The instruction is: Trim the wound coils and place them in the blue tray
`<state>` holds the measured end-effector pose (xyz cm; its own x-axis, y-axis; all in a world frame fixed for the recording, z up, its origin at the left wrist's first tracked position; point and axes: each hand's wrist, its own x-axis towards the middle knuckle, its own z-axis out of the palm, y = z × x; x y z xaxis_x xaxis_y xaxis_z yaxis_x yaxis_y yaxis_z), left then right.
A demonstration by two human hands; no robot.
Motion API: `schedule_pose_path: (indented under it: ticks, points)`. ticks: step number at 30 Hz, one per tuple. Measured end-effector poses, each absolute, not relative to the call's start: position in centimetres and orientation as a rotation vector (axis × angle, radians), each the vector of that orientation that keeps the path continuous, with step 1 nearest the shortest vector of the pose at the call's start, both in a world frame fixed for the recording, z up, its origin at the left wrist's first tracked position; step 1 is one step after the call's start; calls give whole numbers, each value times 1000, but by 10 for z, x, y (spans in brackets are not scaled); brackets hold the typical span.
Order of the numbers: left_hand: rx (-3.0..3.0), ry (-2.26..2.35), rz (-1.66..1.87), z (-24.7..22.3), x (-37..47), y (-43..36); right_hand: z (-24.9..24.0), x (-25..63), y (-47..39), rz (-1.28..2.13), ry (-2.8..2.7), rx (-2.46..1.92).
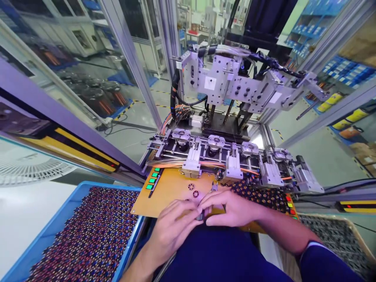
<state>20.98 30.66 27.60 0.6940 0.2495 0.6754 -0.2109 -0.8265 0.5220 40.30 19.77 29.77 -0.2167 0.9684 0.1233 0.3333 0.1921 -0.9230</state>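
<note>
My left hand (173, 223) is closed, its fingers and thumb pinched on a small dark part (200, 216) just above the bench's front edge. From the other side my right hand (226, 207) reaches over with its fingertips pressed to the same part, thumb held a little apart. Fingers cover most of the part, so its full shape is hidden. Two small ring-shaped parts, one ring (191, 187) behind the other ring (196, 194), lie on the tan worktop (173, 182). Beyond my right fingers show the metal jaws of a plier-like tool (214, 186), its handles hidden by my hand.
A machine fixture (216, 143) with several round metal stations spans the worktop's back. Many dark small parts (261, 197) lie at the right. A blue tray (84, 188) full of small parts stands left. Green buttons (151, 181) sit at the left; metal posts (129, 51) frame the station.
</note>
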Motion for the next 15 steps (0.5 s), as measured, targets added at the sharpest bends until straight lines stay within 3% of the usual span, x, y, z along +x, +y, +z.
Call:
schedule_pose_path:
  ticks: [3,9,15]
  points:
    - [2377,3,1024,276,210,312,302,415,215,1205,-1711,-1303]
    - [2355,153,1066,257,208,324,310,423,256,1184,-2012,-1271]
    - [2506,370,924,194,210,337,334,470,349,395,-2068,-1549]
